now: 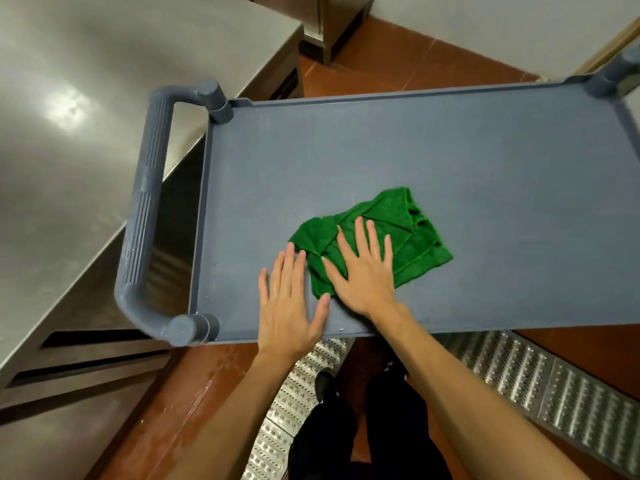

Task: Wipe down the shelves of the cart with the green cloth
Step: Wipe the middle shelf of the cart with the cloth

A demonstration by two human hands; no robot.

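1. While both hands lie flat on it, the cart's grey top shelf (pixel 450 150) carries only the green cloth (pixel 422 244), which sits crumpled and partly folded toward 7 o'clock of the shelf's middle, near the front rim.
2. Right hand (pixel 363 275): palm down on the cloth, fingers straight and spread wide and pointing to 12 o'clock. It presses the cloth against the shelf and grips nothing. The heel of the hand sits at the cloth's 6 o'clock edge.
3. Left hand (pixel 291 306): flat on the bare shelf at 8 o'clock of the cloth, with the fingers straight and close together. Its fingertips and thumb lie just beside the cloth's edge; contact cannot be confirmed.
4. Cart handle (pixel 145 209): a ribbed grey bar across the 9 o'clock end of the shelf, untouched.
5. Steel counter (pixel 69 133): stands at 9 to 10 o'clock of the cart, just beyond the handle.
6. Metal floor grate (pixel 519 372): runs under the cart's 6 o'clock edge, set in red floor tiles. The person's dark trousers (pixel 391 427) show above it.
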